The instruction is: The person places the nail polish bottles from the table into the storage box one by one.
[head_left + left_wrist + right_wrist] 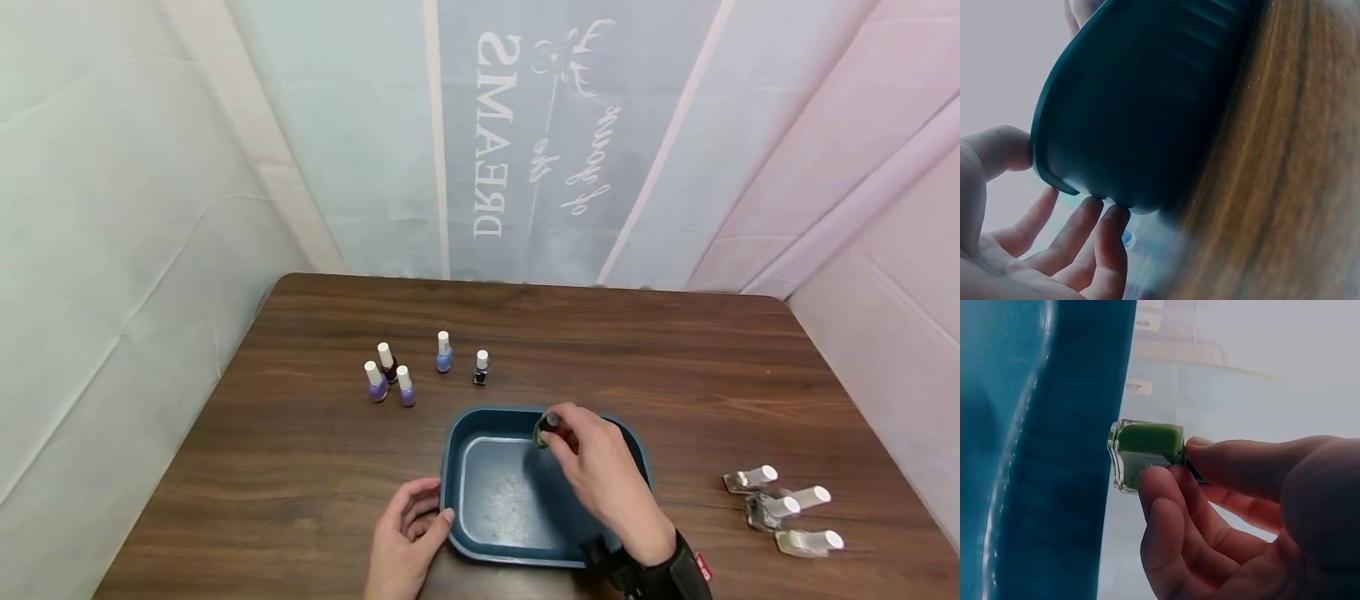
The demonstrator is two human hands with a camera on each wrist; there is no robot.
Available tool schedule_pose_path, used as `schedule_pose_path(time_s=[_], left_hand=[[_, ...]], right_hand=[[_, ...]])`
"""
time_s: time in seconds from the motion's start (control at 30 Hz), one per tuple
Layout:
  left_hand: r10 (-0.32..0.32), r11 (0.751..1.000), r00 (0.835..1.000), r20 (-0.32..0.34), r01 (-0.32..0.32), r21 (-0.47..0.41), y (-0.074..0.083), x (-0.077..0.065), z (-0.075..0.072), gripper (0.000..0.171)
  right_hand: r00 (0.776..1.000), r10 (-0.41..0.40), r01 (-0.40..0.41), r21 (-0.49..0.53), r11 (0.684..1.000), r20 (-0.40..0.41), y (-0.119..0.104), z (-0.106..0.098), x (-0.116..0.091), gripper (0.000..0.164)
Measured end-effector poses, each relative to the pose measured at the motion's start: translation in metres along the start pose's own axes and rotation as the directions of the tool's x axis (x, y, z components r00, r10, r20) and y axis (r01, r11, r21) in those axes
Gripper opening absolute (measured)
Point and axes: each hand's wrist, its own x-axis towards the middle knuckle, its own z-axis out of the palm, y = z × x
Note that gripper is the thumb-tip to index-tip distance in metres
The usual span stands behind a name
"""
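A dark teal rectangular tray [495, 500] lies on the wooden table. At its left side my left hand [408, 537] holds the edge; in the left wrist view the thumb meets the rim and the fingertips touch the outer wall of the tray [1122, 119]. Over the tray's far right part, my right hand [600, 467] pinches a small green nail polish bottle [540, 435] near its dark cap. In the right wrist view the clear glass of the nail polish bottle [1147, 440] shows green polish inside, and the fingers cover most of the cap.
Beyond the tray at left stand two purple nail polishes [377, 385], a dark one [388, 367], a blue one [444, 358] and a black one [481, 372]. Several clear or pale white-capped bottles [763, 510] lie at right on the table [262, 467]. Fabric hangs behind.
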Motion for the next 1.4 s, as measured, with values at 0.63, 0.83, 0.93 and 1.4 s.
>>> schedule_pose_path(time_s=[0.63,0.83,0.93,1.4], left_hand=[[-0.009,1.000,1.000,0.020,0.009,-0.002,0.002,0.000,0.002,0.041],[-0.005,1.000,0.999,0.032,0.005,0.000,0.003,0.001,0.001,0.040],[-0.005,1.000,0.999,0.035,0.004,0.001,0.003,0.001,0.001,0.040],[-0.026,1.000,0.999,0.040,0.026,0.000,0.002,0.003,-0.003,0.041]], right_hand=[[0.986,-0.002,0.004,-0.010,1.000,0.166,-0.018,0.015,0.017,0.011],[0.974,-0.023,0.024,-0.003,1.000,0.227,-0.021,0.023,0.021,0.013],[0.967,-0.031,0.035,-0.010,0.999,0.253,-0.023,0.027,0.023,0.013],[0.944,-0.086,0.091,-0.001,0.996,0.318,-0.027,0.040,0.031,0.009]])
